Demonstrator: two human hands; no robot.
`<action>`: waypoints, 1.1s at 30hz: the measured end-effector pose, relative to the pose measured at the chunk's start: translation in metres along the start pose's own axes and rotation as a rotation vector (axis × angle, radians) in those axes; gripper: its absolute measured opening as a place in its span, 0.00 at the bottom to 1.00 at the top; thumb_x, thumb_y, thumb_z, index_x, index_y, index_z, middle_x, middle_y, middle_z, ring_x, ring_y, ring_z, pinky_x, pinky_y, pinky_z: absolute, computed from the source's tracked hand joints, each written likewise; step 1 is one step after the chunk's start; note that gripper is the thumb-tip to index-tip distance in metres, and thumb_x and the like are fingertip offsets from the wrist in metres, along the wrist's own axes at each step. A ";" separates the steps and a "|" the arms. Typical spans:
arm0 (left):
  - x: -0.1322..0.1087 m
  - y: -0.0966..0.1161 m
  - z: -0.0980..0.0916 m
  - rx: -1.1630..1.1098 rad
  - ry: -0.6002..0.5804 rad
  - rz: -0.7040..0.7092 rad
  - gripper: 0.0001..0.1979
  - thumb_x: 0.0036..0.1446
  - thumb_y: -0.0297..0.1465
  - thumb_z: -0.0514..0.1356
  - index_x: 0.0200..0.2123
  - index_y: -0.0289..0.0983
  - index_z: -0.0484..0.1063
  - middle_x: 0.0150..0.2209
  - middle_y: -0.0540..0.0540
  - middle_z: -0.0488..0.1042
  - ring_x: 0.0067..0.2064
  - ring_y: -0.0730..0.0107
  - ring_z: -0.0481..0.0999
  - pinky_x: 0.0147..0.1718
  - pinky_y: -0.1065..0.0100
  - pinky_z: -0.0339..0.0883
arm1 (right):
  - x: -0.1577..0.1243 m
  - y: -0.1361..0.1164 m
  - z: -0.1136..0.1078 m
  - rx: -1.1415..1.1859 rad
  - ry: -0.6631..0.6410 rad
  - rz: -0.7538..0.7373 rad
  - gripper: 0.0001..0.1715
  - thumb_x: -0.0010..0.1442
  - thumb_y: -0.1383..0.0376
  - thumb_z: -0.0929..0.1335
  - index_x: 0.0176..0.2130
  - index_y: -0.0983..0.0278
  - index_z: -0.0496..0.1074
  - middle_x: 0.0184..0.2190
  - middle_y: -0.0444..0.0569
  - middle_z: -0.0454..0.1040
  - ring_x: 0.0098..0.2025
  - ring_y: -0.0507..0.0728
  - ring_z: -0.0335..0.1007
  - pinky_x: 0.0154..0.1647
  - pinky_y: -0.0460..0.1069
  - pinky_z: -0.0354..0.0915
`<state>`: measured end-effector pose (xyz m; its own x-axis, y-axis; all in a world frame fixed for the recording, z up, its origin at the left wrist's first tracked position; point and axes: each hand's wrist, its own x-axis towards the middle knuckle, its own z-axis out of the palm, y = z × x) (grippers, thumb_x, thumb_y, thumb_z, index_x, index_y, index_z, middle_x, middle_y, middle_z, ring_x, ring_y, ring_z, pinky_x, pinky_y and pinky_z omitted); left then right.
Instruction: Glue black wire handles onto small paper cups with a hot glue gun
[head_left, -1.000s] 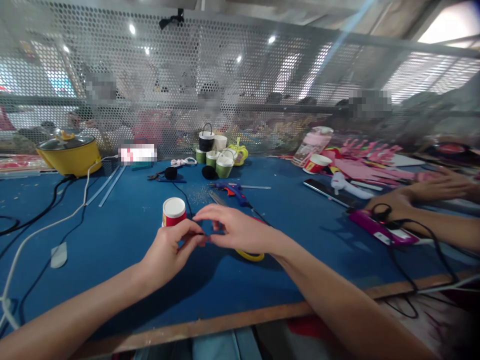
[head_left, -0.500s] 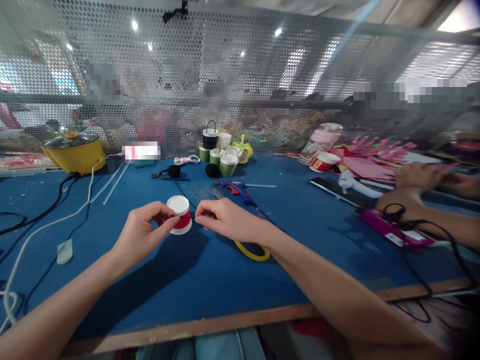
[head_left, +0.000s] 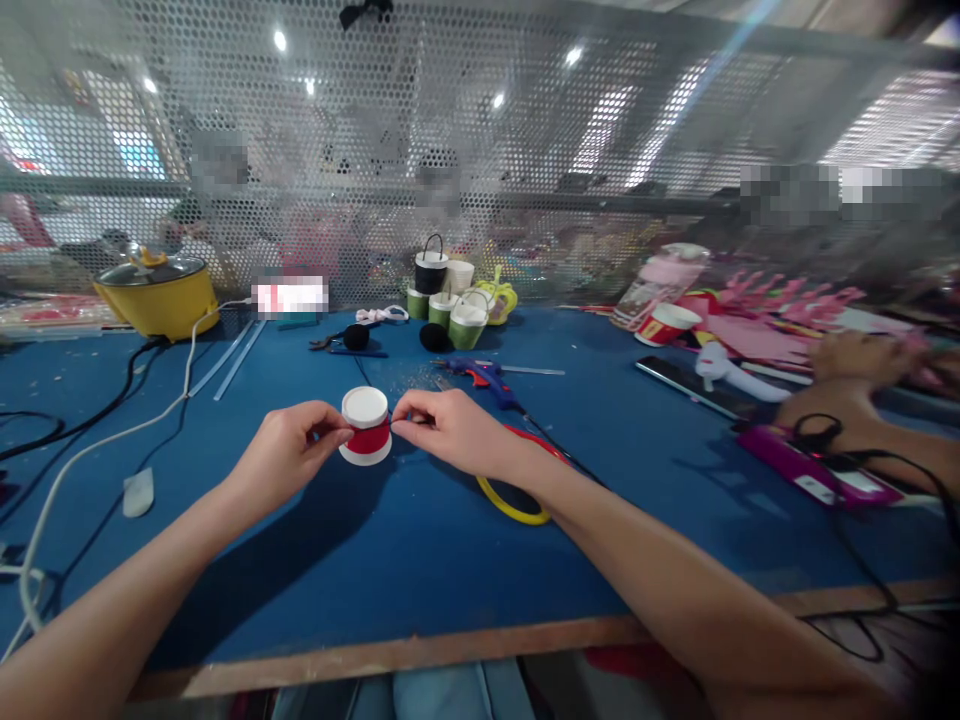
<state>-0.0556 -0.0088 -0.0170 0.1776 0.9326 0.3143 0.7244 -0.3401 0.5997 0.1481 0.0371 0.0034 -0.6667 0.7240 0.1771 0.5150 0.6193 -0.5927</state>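
Note:
An upturned red and white paper cup (head_left: 366, 426) stands on the blue table (head_left: 420, 560) between my hands. My left hand (head_left: 289, 452) is closed in a pinch at the cup's left side. My right hand (head_left: 448, 430) is pinched at its right side. Each pinch seems to hold an end of a thin dark strand (head_left: 393, 425) that lies against the cup; only a short piece shows by my right fingertips. Both forearms reach in from the near edge.
Behind my right hand lie a blue glue gun (head_left: 480, 375) and a yellow ring (head_left: 517, 505). Small green and black buckets (head_left: 444, 300) stand at the back, a yellow pot (head_left: 159, 292) back left with cables. A co-worker's hands (head_left: 855, 385), a phone (head_left: 686, 387) and a pink device (head_left: 814, 475) are at the right.
My hands were pinched together in front of the cup. They have drawn apart, pulling the strand out, and now sit on either side of the cup.

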 end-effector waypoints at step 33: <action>0.002 -0.012 0.013 -0.142 0.102 0.115 0.05 0.53 0.31 0.54 0.28 0.36 0.67 0.42 0.42 0.66 0.43 0.65 0.69 0.42 0.60 0.67 | 0.010 0.017 0.016 0.178 0.170 -0.101 0.06 0.54 0.70 0.63 0.26 0.65 0.66 0.44 0.53 0.70 0.40 0.52 0.67 0.38 0.48 0.63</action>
<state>-0.0545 -0.0012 -0.0331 0.1801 0.8717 0.4557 0.6004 -0.4644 0.6511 0.1419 0.0501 -0.0171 -0.6021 0.7111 0.3630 0.3376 0.6388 -0.6914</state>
